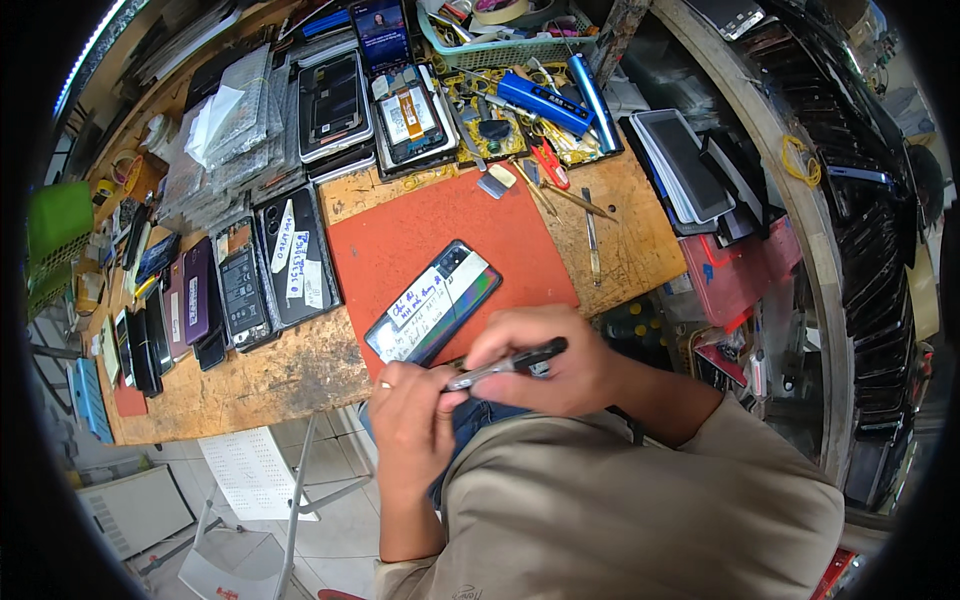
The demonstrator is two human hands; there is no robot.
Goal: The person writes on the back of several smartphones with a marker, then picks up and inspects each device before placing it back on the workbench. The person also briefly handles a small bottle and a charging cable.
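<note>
Just in front of my body, my right hand (565, 360) is closed round a slim pen (512, 364) with a black end and a greyish barrel. My left hand (412, 425) meets the pen's left end with thumb and fingers pinched; the tip is hidden there. Beyond my hands a smartphone (470, 308) lies back up on an orange-red mat (400, 225), tilted with its camera end far right. White labels (420, 302) with handwriting cover part of its shiny back. Both hands are apart from or just over the phone's near edge.
Left on the wooden bench (270, 385) lie several phones and a black phone back (300, 255). Opened tablets (335, 105), a tray of loose parts (490, 125), a blue tool (545, 100) and a green basket (510, 50) stand behind. Tweezers (592, 240) lie right of the mat.
</note>
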